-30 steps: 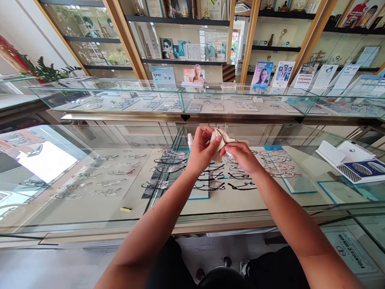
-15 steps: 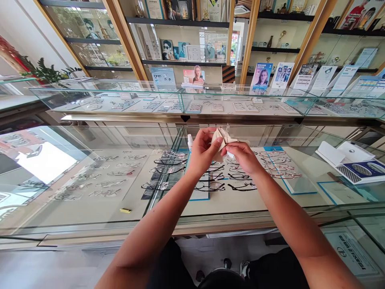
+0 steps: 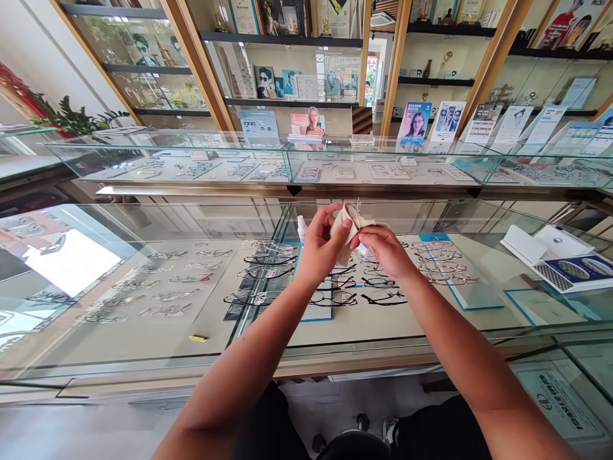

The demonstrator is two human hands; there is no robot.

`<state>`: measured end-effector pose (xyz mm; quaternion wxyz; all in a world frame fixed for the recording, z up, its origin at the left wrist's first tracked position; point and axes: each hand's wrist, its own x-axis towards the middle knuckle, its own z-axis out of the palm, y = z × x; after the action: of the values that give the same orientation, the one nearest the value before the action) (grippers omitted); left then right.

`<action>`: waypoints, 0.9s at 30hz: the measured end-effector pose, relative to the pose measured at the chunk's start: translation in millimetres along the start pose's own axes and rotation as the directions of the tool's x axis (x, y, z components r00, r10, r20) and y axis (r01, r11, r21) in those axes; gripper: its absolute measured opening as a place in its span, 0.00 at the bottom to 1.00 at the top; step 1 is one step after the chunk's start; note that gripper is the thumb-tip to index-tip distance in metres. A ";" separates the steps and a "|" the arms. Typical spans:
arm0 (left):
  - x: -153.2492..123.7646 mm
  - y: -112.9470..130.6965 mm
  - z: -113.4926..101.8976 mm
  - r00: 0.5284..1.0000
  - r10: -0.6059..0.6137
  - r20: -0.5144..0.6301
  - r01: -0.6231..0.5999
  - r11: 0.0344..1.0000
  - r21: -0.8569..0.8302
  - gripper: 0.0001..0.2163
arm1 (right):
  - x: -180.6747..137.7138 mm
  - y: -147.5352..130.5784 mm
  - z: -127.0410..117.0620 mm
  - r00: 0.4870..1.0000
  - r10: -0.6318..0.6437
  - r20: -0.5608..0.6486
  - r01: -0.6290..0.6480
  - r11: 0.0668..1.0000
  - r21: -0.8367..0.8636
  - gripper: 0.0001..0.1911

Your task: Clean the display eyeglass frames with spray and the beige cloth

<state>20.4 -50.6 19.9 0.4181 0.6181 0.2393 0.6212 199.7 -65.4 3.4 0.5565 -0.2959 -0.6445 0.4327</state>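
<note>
1. Head view: a beige cloth (image 3: 343, 257) is held up in front of the body, above the glass worktop (image 3: 158, 348), between the left hand (image 3: 325, 239) and the right hand (image 3: 383, 248).
2. The cloth is gripped by the left hand, with the thumb laid over its face and the fingers curled behind.
3. The cloth's other end is pinched by the right hand, whose fingers are drawn together; whether a frame is pinched there as well cannot be told.
4. A thin-rimmed pair of glasses (image 3: 359, 206) seems to be wrapped in the cloth; only a slender part is seen above the fold, and the lenses are mostly hidden.
5. By judgement, a lens is being wiped, with the glasses steadied between both hands.
6. For the next move, light pressure through the cloth and a supported rim are called for, so that the thin frame is not bent.
7. A white spray bottle (image 3: 301, 227) is seen just beside the left hand; rows of spectacle frames (image 3: 335, 297) are displayed below.
</note>
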 end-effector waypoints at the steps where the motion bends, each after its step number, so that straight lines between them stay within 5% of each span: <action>1: -0.8 -0.3 0.2 1.000 0.021 -0.010 -0.021 0.999 0.028 0.20 | 0.0 -0.3 0.3 1.000 -0.006 0.002 0.006 1.000 0.015 0.17; 8: -4.4 -4.0 -0.6 0.992 0.111 -0.056 -0.101 0.982 0.160 0.16 | -1.0 -4.1 0.8 0.999 0.022 0.037 -0.023 0.999 0.031 0.16; 15: 1.0 1.6 -0.9 0.990 -0.128 0.056 0.131 0.989 -0.068 0.24 | -1.4 -4.1 0.2 0.998 0.009 0.058 -0.011 0.999 0.044 0.16; 27: 6.1 11.0 -7.3 0.945 -0.296 0.137 0.297 0.955 0.014 0.27 | -1.9 -3.9 -1.3 0.998 0.006 0.068 -0.009 0.999 0.049 0.16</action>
<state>11.6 -50.0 31.3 0.5244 0.6151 0.2979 0.5079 201.8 -68.5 6.1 0.5398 -0.2696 -0.6511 0.4603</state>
